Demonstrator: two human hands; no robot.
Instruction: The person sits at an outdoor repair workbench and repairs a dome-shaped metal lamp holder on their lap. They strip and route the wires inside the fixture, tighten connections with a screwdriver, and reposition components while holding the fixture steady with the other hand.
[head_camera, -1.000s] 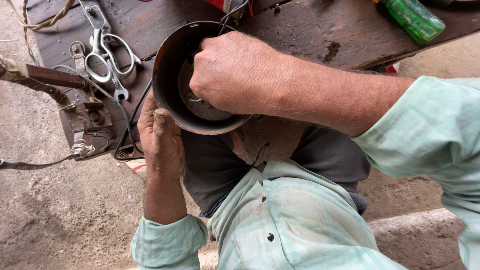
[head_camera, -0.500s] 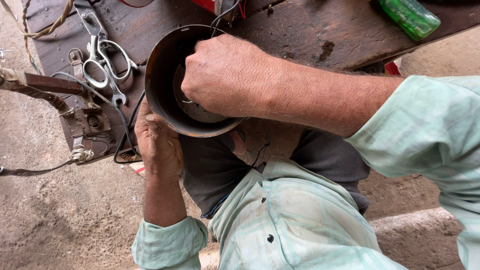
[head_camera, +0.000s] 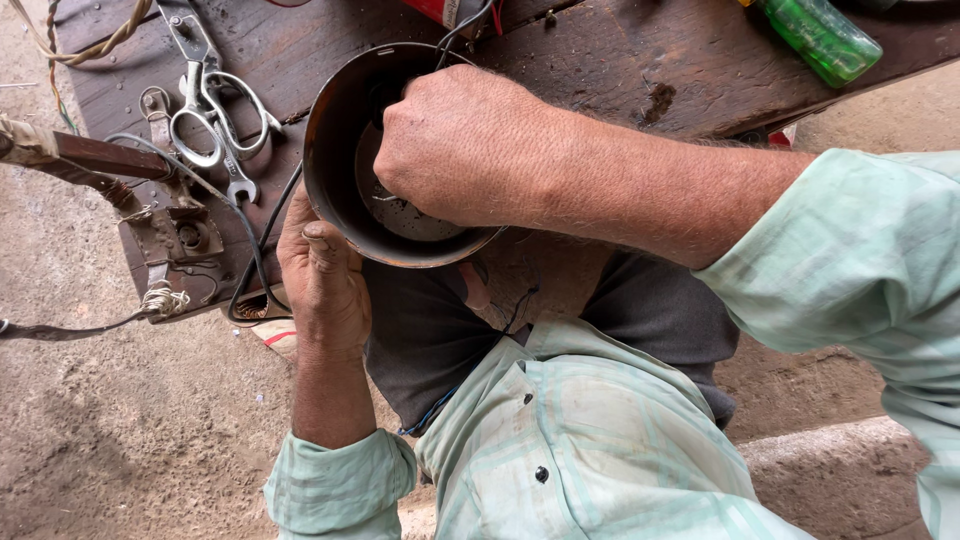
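Note:
A dark, rusty round metal pot (head_camera: 335, 185) is held tilted at the near edge of a worn wooden bench (head_camera: 620, 60). My left hand (head_camera: 322, 275) grips the pot's outer wall from below, thumb pressed on the rim. My right hand (head_camera: 465, 145) reaches inside the pot with fingers curled shut; whatever they pinch is hidden. A pale metal disc (head_camera: 400, 215) with dark specks shows at the pot's bottom. A black wire (head_camera: 465, 25) runs from the pot toward the bench's back.
Scissors (head_camera: 215, 115) and a spanner (head_camera: 235, 175) lie on the bench's left part. A rusty metal fixture with wires (head_camera: 175, 235) sits at the left edge. A green plastic bottle (head_camera: 825, 35) lies at the far right. Bare concrete floor (head_camera: 110, 430) spreads below.
The pot and both hands sit slightly lower and further left in view. My right hand has pushed a little deeper into the pot.

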